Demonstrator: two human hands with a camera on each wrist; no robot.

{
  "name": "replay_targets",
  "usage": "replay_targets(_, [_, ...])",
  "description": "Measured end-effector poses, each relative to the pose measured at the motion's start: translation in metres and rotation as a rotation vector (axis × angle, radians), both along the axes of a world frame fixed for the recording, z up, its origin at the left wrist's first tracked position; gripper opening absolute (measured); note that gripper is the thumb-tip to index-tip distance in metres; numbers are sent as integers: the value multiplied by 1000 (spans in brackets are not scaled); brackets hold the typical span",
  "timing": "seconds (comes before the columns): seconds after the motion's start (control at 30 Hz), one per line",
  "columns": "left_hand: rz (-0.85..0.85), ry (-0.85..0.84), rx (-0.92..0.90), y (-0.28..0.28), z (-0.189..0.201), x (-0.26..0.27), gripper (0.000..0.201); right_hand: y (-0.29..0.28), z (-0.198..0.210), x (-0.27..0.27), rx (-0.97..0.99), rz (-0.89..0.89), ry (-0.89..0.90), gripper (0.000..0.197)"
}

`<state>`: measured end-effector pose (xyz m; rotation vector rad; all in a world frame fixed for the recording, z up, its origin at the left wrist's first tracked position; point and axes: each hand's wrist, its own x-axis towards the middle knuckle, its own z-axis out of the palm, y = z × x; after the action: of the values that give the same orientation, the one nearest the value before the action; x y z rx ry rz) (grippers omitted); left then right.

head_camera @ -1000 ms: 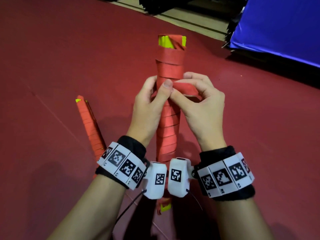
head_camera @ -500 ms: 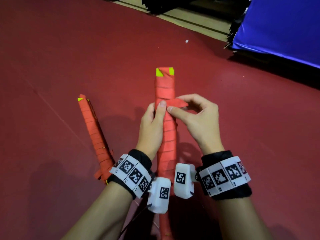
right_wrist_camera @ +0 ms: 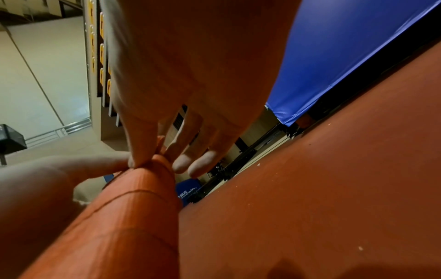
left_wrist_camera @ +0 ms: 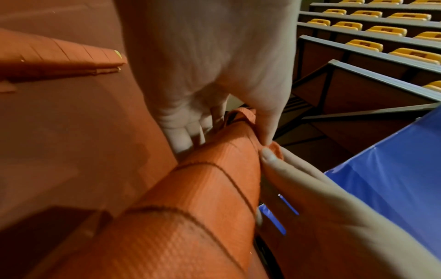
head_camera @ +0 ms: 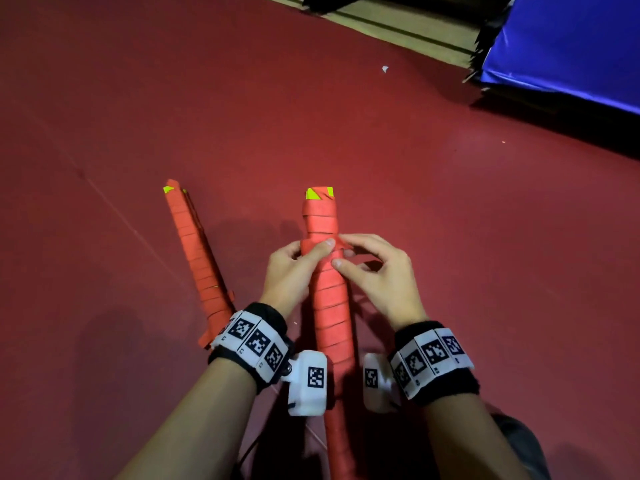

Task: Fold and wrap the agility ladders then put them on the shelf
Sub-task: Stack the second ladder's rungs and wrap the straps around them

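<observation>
An agility ladder bundle, wound in red-orange strap with yellow rung ends at its top, stands between my hands. My left hand grips it around the upper part, thumb pressed on the front. My right hand pinches the loose strap end against the bundle's right side. The right wrist view shows thumb and forefinger closed on that strap end. In the left wrist view my left fingers curl behind the bundle. A second wrapped ladder lies on the floor to the left.
Dark red floor lies all around. A blue padded mat sits at the far right. Rows of yellow bleacher seats rise beyond it. A small white scrap lies on the floor ahead.
The bundle and both hands have dropped lower and farther from my head. My right hand has drawn the strap end in against the bundle. The ladder on the floor has not moved.
</observation>
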<state>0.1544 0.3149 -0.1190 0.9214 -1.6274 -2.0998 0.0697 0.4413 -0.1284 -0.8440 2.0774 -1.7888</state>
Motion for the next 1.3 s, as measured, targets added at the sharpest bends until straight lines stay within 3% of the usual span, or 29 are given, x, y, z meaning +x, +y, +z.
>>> replay_targets(0.13, [-11, -64, -7, -8, -15, 3, 11, 1, -10, 1, -5, 48, -4, 41])
replay_targets(0.33, [19, -126, 3, -8, -27, 2, 4, -1, -21, 5, -3, 16, -4, 33])
replay_targets(0.47, [44, -173, -35, -12, -36, 5, 9, -4, -24, 1, 158, 39, 53, 21])
replay_targets(0.6, [9, -176, -43, -8, -46, 9, 17, -2, -23, -7, 301, 125, 101, 22])
replay_targets(0.87, [58, -218, -106, -3, -48, 8, 15, -2, -29, -3, 220, 169, 113, 22])
replay_targets(1.2, [-52, -280, -124, -7, -47, 14, 18, -2, -31, 0, 220, 215, 256, 19])
replay_targets(1.3, [-34, -298, -120, -10, -43, 11, 13, -3, -31, 1, 218, 177, 207, 18])
